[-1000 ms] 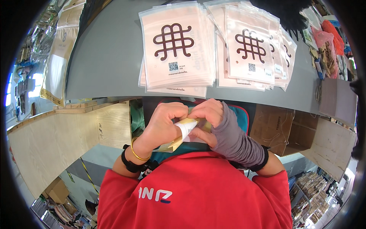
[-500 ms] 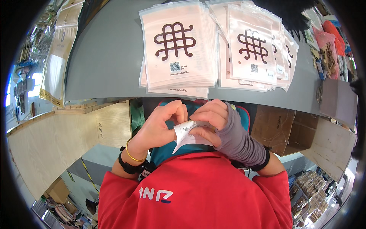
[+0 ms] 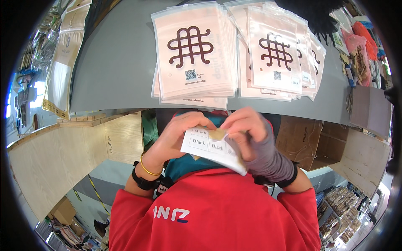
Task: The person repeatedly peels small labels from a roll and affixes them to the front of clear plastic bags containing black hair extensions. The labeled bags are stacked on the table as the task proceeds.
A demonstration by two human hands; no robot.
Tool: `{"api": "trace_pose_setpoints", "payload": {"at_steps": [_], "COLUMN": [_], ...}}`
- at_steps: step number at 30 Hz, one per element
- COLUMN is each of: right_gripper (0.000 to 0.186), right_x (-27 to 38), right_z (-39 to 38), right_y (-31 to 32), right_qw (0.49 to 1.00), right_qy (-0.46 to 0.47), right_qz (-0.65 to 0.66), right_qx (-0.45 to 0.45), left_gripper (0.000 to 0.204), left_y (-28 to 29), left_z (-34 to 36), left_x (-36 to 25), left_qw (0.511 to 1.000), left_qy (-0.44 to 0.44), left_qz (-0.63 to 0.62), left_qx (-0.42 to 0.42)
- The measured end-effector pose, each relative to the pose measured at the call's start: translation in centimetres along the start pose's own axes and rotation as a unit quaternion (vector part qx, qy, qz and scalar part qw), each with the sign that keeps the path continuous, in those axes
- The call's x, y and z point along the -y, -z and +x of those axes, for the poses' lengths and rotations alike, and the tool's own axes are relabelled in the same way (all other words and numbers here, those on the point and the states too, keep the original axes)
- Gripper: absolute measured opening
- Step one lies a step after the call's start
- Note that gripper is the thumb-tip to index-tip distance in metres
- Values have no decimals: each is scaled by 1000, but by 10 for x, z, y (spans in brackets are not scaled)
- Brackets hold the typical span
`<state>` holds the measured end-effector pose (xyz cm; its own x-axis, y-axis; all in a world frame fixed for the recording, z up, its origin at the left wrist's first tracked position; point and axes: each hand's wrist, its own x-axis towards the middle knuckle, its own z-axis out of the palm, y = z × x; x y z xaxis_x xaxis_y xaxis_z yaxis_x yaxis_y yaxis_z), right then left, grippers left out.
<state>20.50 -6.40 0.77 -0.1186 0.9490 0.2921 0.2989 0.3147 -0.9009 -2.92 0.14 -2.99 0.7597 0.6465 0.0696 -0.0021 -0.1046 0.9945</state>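
Observation:
A white sheet of printed labels (image 3: 202, 147) is held above my lap, its lower right corner hanging downward. My left hand (image 3: 179, 133) grips its left side, with the fingertips over the top edge. A yellowish bare patch of backing (image 3: 217, 134) shows near the top, between my two hands. My right hand (image 3: 248, 133), in a grey sleeve, is closed in a pinch at the sheet's upper right part. Motion blurs those fingers, so whether a single label is lifted between them is unclear.
On the grey table (image 3: 113, 62) ahead lie a stack of pale pink zip bags (image 3: 188, 79) and a second, fanned pile of bags (image 3: 276, 79), some with small white labels. A black fluffy item (image 3: 314, 14) lies behind. A cardboard box (image 3: 299, 138) stands below the table at right.
The sheet has opened out from its curled state, so its printed grid faces up. My right hand has shifted slightly right and upward along the sheet.

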Motion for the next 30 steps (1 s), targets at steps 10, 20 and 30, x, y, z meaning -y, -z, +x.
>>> {"api": "trace_pose_setpoints", "payload": {"at_steps": [10,20,30], "right_gripper": [10,13,21], "right_x": [-59,-83,-93], "right_z": [128,166,143], "right_y": [53,28,29], "right_qw": [924,862,866], "right_qy": [204,39,151], "right_qz": [-230,-306,-330], "right_qx": [227,403,344], "left_gripper": [20,17,14], "left_y": [10,7,-1], "left_z": [37,40,44], "left_x": [6,18,16], "left_qw": [931,929,909], "left_qy": [-144,-132,-121], "left_qz": [332,345,398], "left_qx": [-44,-31,-32]}}
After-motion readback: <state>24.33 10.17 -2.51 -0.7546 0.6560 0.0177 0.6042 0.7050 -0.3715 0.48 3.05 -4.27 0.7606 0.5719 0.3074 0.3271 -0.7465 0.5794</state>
